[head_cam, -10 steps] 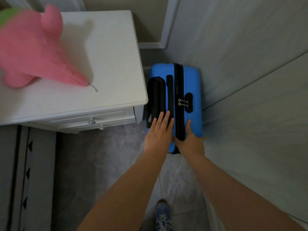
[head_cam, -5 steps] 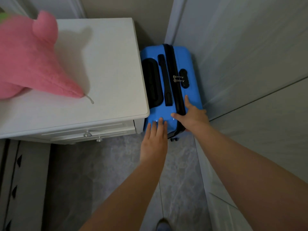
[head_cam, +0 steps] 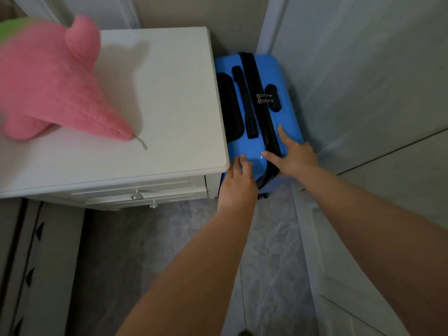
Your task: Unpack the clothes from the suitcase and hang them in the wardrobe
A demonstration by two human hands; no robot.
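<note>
In the gap between nightstand and wall, suitcase stands zipped; your left hand and right hand lie flat, gripping nothing: take the handle, draw it clear.

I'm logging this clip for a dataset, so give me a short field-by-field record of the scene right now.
suitcase: blue hard-shell suitcase, upright, zipped shut, wedged between the white nightstand and a pale panel on its right
left hand: left hand flat on the near end of the case
right hand: right hand spread over the near corner, thumb across the zip
nightstand top: pink plush toy
clothes: none visible
</note>
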